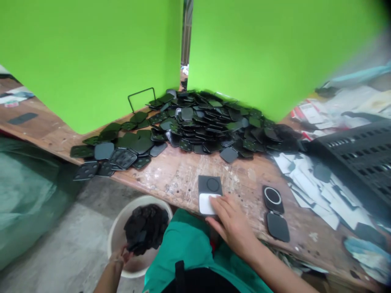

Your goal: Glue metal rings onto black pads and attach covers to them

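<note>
My right hand (233,224) is at the table's front edge, its fingers on a white rounded-square pad (206,204) and its thumb by the pad's lower edge. Directly behind that pad lies a dark square panel (210,184) with a thin ring mark. Down on the left, my left hand (124,256) reaches into a pale round bucket (114,234). Its fingers are curled against dark pieces (146,228) heaped inside; what they pinch is hidden. To the right of my right hand lies an unfolded black two-part folding charger (271,199) with a white ring.
A wide heap of black rounded-square plates (201,126) covers the table's back. Green boards (106,53) stand behind it. At right are a black slotted crate (360,150) and scattered white cards (314,189). A crumpled cloth (368,254) lies near the right corner. Green sheeting (27,195) hangs at left.
</note>
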A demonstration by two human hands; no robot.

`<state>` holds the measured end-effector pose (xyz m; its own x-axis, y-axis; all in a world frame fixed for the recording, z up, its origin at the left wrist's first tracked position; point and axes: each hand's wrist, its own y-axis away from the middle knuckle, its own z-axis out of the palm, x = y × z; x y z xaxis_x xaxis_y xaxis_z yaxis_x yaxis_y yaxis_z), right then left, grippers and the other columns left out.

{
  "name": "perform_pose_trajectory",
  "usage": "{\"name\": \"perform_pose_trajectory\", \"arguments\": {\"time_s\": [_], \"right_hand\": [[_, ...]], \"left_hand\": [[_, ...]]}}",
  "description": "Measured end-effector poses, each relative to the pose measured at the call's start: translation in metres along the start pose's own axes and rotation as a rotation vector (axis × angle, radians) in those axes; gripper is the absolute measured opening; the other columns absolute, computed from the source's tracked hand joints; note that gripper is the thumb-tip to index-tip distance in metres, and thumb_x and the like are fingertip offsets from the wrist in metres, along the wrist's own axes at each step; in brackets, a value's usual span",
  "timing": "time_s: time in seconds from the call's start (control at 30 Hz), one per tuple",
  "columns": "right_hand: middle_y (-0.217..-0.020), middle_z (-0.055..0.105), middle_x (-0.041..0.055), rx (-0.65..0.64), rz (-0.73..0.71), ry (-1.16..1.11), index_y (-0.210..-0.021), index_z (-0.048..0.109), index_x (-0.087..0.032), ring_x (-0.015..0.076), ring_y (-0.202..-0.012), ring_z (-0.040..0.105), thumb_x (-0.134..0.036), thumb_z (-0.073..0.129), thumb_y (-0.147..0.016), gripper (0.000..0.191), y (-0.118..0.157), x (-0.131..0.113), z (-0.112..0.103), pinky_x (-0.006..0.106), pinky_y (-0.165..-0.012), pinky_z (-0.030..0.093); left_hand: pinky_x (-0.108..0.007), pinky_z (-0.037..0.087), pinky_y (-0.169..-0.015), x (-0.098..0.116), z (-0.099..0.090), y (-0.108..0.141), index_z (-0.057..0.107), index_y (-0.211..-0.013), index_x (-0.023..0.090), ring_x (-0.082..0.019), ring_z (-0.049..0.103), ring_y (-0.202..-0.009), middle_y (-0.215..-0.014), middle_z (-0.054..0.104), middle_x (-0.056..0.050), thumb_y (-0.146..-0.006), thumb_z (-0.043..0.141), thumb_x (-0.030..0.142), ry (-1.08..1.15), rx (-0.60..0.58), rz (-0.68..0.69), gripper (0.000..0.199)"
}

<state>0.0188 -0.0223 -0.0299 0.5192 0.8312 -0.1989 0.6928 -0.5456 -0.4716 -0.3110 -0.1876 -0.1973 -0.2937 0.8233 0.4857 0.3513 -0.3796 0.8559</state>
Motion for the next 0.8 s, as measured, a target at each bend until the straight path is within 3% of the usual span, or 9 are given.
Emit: {"name": "perform_pose_trajectory", "arguments": {"time_s": [0.13,0.23,0.27,0.33,0.4,0.47,0.57,0.67,0.8], "right_hand": [[-0.098,0.073,0.0109,0.114,-0.045,-0.055,-0.117,0.061,-0.014,0.0242,-0.091,0.067,-0.013,0.058,-0.093,0.025,-0.001,-0.003,-0.008,0.046,-0.089,0.056],[-0.099,0.073,0.0116,0.177,-0.014,-0.122,-0.118,0.061,-0.014,0.0237,-0.092,0.067,-0.009,0.058,-0.091,0.027,0.001,0.0,-0.012,0.042,-0.084,0.057],[-0.101,0.072,0.0123,0.198,-0.004,-0.136,-0.12,0.061,-0.014,0.024,-0.094,0.067,-0.008,0.059,-0.091,0.029,0.003,0.0,-0.013,0.041,-0.083,0.058],[-0.105,0.072,0.0136,0.234,-0.003,-0.152,-0.124,0.06,-0.014,0.0248,-0.099,0.066,-0.006,0.059,-0.09,0.034,0.005,-0.001,-0.016,0.042,-0.084,0.058],[-0.106,0.072,0.0144,0.243,-0.023,-0.163,-0.126,0.06,-0.013,0.0253,-0.101,0.066,-0.005,0.058,-0.09,0.036,0.008,-0.005,-0.02,0.042,-0.085,0.058],[-0.106,0.072,0.0152,0.224,-0.051,-0.173,-0.125,0.06,-0.011,0.0263,-0.101,0.066,-0.006,0.057,-0.091,0.034,0.011,-0.01,-0.025,0.043,-0.084,0.058],[-0.105,0.072,0.0153,0.198,-0.077,-0.202,-0.121,0.062,-0.01,0.0278,-0.1,0.066,-0.012,0.06,-0.091,0.03,0.018,-0.014,-0.034,0.045,-0.084,0.058],[-0.109,0.071,0.0165,0.228,-0.02,-0.263,-0.123,0.061,-0.01,0.0285,-0.104,0.064,-0.024,0.064,-0.092,0.035,0.023,-0.009,-0.042,0.045,-0.088,0.057],[-0.118,0.067,0.0169,0.302,0.147,-0.346,-0.126,0.06,-0.012,0.0245,-0.109,0.063,-0.01,0.057,-0.093,0.033,0.023,0.004,-0.05,0.041,-0.093,0.055]], "left_hand": [[-0.028,0.053,-0.073,0.038,-0.002,0.008,0.062,-0.075,0.014,-0.017,0.066,-0.072,-0.074,0.066,-0.003,-0.078,0.081,0.037,0.035,-0.111,0.016,0.03],[-0.027,0.053,-0.071,0.082,0.01,0.049,0.067,-0.078,0.012,-0.019,0.067,-0.073,-0.078,0.07,-0.01,-0.067,0.087,0.047,0.033,-0.327,0.105,0.043],[-0.027,0.053,-0.067,0.097,0.02,0.069,0.068,-0.076,0.01,-0.02,0.066,-0.069,-0.075,0.07,-0.011,-0.064,0.087,0.052,0.018,-0.391,0.127,0.047],[-0.03,0.054,-0.07,0.124,0.048,0.112,0.07,-0.086,0.009,-0.022,0.068,-0.072,-0.079,0.071,-0.014,-0.074,0.076,0.059,-0.048,-0.59,0.24,0.052],[-0.033,0.055,-0.075,0.143,0.084,0.149,0.069,-0.106,0.013,-0.023,0.07,-0.078,-0.091,0.072,-0.013,-0.079,0.067,0.066,-0.03,-0.653,0.34,0.059],[-0.033,0.054,-0.079,0.152,0.118,0.172,0.069,-0.105,0.016,-0.022,0.069,-0.083,-0.098,0.072,-0.009,-0.075,0.074,0.062,0.024,-0.634,0.414,0.055],[-0.028,0.051,-0.075,0.154,0.154,0.182,0.07,-0.091,0.015,-0.018,0.065,-0.077,-0.084,0.07,-0.004,-0.067,0.084,0.049,0.071,-0.606,0.499,0.043],[-0.026,0.05,-0.072,0.155,0.169,0.184,0.071,-0.087,0.014,-0.016,0.062,-0.073,-0.082,0.07,-0.004,-0.065,0.086,0.039,0.108,-0.601,0.507,0.036],[-0.03,0.052,-0.08,0.163,0.182,0.197,0.069,-0.1,0.015,-0.018,0.065,-0.081,-0.091,0.071,-0.005,-0.066,0.087,0.029,0.126,-0.73,0.497,0.042]]}}
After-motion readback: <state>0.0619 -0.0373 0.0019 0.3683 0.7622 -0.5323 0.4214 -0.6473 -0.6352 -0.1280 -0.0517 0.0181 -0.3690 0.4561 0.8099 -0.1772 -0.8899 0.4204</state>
